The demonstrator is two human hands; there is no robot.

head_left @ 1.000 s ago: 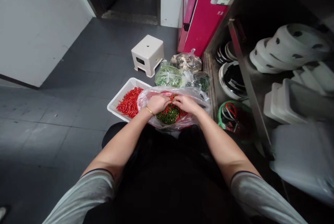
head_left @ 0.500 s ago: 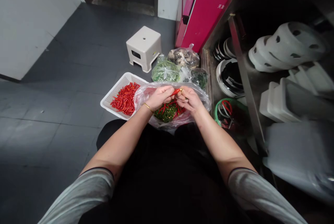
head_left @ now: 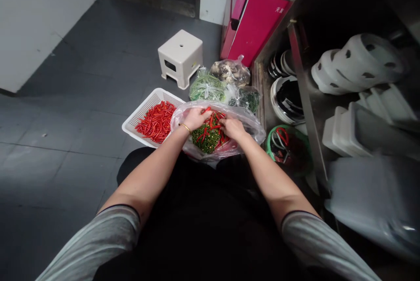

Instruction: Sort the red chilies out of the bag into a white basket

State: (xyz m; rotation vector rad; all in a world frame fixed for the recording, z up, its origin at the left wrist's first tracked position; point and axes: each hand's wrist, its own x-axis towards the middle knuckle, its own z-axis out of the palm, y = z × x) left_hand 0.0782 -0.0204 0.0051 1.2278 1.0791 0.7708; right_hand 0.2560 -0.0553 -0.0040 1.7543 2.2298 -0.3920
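My left hand (head_left: 196, 118), with a gold bracelet at the wrist, is closed on a red chili pepper (head_left: 206, 109) whose tip shows by the thumb. My right hand (head_left: 233, 128) is down among the chilies with its fingers curled in at a red chili; the fingertips are partly hidden. Both hands are inside the rim of a clear plastic bag (head_left: 257, 134). Loose red chilies lie in it beside a heap of green stems (head_left: 206, 142). Left of the bag, a white perforated basket (head_left: 131, 126) holds a pile of red chilies (head_left: 157, 123).
A white stool (head_left: 181, 56) stands beyond the basket. Tied bags of green vegetables (head_left: 206, 86) and a bag of mushroom-like pieces (head_left: 231, 72) sit behind the open bag. On the right, a metal shelf (head_left: 308, 102) carries stacked tubs; a green basket (head_left: 269, 145) is below.
My hands have parted and lowered into the bag. The chili held between both hands before is now only with the left, or out of sight; the right has gone to the chilies.
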